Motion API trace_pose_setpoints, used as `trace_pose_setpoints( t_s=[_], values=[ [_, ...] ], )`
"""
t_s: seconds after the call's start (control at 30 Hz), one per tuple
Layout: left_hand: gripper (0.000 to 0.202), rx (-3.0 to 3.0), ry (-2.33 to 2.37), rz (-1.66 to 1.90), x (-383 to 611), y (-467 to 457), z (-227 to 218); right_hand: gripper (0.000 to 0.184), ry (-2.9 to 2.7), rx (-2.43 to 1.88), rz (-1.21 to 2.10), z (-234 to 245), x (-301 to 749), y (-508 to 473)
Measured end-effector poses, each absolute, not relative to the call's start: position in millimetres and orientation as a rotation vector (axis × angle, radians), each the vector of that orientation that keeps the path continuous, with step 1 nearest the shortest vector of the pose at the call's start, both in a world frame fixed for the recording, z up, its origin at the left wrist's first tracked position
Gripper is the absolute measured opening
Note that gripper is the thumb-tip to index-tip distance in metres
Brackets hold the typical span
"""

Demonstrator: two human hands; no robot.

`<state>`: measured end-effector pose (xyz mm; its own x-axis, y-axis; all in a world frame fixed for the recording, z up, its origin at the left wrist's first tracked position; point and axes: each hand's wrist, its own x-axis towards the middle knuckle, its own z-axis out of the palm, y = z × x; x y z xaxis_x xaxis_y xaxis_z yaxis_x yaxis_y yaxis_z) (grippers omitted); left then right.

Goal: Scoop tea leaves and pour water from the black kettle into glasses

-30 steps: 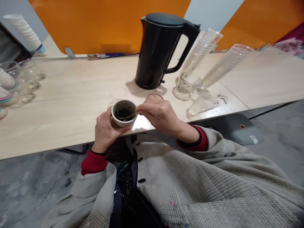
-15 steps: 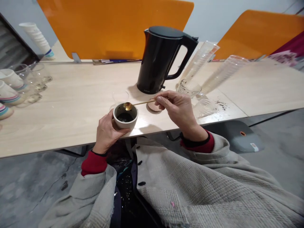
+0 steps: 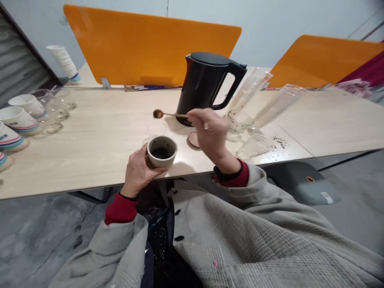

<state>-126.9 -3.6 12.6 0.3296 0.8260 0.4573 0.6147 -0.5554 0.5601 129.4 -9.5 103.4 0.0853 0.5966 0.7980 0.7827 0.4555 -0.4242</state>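
My left hand (image 3: pixel 140 171) is wrapped round the side of a pale round cup (image 3: pixel 162 161), which stands near the table's front edge with dark contents in its bottom. Dark specks cling to its inner wall. In my right hand (image 3: pixel 210 130), blurred by motion, is the thin handle of a small gold spoon (image 3: pixel 170 114). The spoon's bowl hangs above and behind the cup, apart from it. A round brownish lid or coaster (image 3: pixel 193 139) lies beside my right hand, partly covered by it. Just behind the hand stands a black electric kettle (image 3: pixel 196 86).
Stacked clear plastic cups (image 3: pixel 280 105) lean at the right, near a ribbed clear cup (image 3: pixel 239 121) and dark crumbs (image 3: pixel 279 141). Several paper cups (image 3: pixel 20 119) and small clear cups stand at the left. An orange divider (image 3: pixel 150 46) rises behind the table (image 3: pixel 99 132).
My right hand has lifted the spoon from over the cup's mouth, up and away behind it. My left hand still holds the cup. The camera view has shifted slightly.
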Motion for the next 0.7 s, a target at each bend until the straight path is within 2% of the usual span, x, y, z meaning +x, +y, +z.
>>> trace_pose_setpoints(
  t_s=[0.17,0.5,0.7],
  values=[
    [0.102,2.304,1.323,1.028,-127,-3,13,0.028,-1.831,-1.221,-0.350,84,122,12],
    [0.093,2.301,1.298,1.060,-127,-3,14,0.022,-1.300,-1.196,0.161,102,157,2],
    [0.093,2.311,1.300,1.034,-128,-3,17,0.021,-1.103,-1.269,0.085,119,222,-17]
  ],
)
